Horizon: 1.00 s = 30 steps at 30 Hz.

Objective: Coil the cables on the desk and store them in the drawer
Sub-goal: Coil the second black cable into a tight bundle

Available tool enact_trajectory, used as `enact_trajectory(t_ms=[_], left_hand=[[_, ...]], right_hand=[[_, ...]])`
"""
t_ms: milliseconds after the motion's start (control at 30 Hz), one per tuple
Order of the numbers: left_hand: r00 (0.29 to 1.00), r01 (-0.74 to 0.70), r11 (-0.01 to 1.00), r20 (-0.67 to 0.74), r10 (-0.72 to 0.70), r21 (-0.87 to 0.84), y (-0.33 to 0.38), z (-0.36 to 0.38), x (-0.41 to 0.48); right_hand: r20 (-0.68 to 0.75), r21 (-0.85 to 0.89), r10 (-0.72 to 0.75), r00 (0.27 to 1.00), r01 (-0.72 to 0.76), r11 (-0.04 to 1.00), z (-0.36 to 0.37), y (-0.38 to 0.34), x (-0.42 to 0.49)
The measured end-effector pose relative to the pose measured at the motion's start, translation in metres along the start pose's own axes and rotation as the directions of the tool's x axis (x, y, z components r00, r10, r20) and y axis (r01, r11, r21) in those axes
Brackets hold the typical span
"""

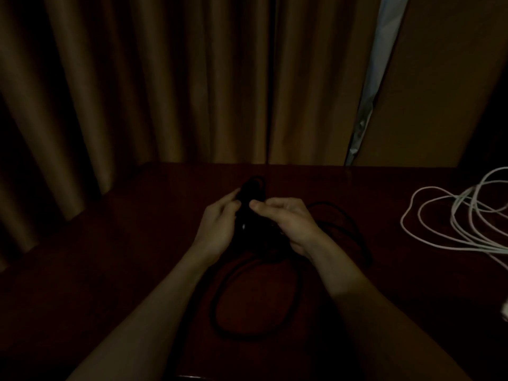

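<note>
The scene is very dim. A black cable (220,306) lies on the dark red-brown desk (123,257), its loose loops curving below and to the right of my hands. My left hand (218,224) grips a partly wound bundle of that black cable from the left. My right hand (286,221) holds the same bundle from the right, thumb and fingers curled over it. The top of the bundle sticks up between the two hands. A white cable (453,215) lies in loose, tangled loops at the desk's right edge, apart from both hands. No drawer shows.
Brown curtains (165,92) hang right behind the desk's far edge. A pale strip of light fabric (371,92) shows between curtain and a brown panel at the upper right. A small white object (505,307) sits at the far right edge.
</note>
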State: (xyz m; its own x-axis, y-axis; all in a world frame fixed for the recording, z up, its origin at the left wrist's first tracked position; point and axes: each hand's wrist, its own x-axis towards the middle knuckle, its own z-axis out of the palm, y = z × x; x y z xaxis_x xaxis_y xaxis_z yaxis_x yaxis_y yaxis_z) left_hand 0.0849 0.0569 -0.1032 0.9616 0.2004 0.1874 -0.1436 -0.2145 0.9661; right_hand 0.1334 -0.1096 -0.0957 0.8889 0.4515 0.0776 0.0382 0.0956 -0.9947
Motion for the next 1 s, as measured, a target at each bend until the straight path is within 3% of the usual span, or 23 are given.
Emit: enact_trajectory(t_ms=[100,267,333,433,600,700,833,1000], left_hand=[[0.978,-0.202,0.948,0.004,0.208,0.245,-0.01,-0.002,0.002],[0.945,-0.291,0.892,-0.039,0.324,0.345,-0.006,0.005,-0.003],[0.954,-0.279,0.926,-0.041,0.298,0.253,-0.002,0.004,-0.004],[0.988,-0.152,0.986,-0.017,0.153,0.064,0.001,-0.001,-0.003],[1.0,-0.004,0.995,-0.023,0.001,-0.099,0.003,-0.008,0.001],[0.995,0.098,0.936,0.065,-0.081,-0.337,0.005,-0.013,0.002],[0.967,0.204,0.823,0.239,-0.086,-0.53,0.004,-0.016,0.005],[0.92,0.327,0.72,0.38,-0.095,-0.612,0.009,-0.014,0.001]], right_hand=[[-0.074,-0.046,-0.046,0.996,0.042,0.998,0.003,0.001,0.001],[-0.109,-0.124,-0.074,0.991,0.06,0.99,0.005,0.008,0.009],[-0.08,-0.093,-0.052,0.995,0.044,0.995,0.002,0.01,0.011],[-0.022,-0.049,-0.021,1.0,0.02,0.999,-0.003,0.01,0.011],[-0.012,-0.068,-0.064,0.998,0.063,0.996,-0.007,0.005,0.008],[0.001,-0.036,-0.068,0.998,0.068,0.997,-0.008,0.001,0.004],[0.056,0.013,-0.071,0.996,0.07,0.997,-0.008,-0.004,0.001],[0.139,-0.032,-0.023,0.99,0.027,0.999,-0.008,-0.006,0.001]])
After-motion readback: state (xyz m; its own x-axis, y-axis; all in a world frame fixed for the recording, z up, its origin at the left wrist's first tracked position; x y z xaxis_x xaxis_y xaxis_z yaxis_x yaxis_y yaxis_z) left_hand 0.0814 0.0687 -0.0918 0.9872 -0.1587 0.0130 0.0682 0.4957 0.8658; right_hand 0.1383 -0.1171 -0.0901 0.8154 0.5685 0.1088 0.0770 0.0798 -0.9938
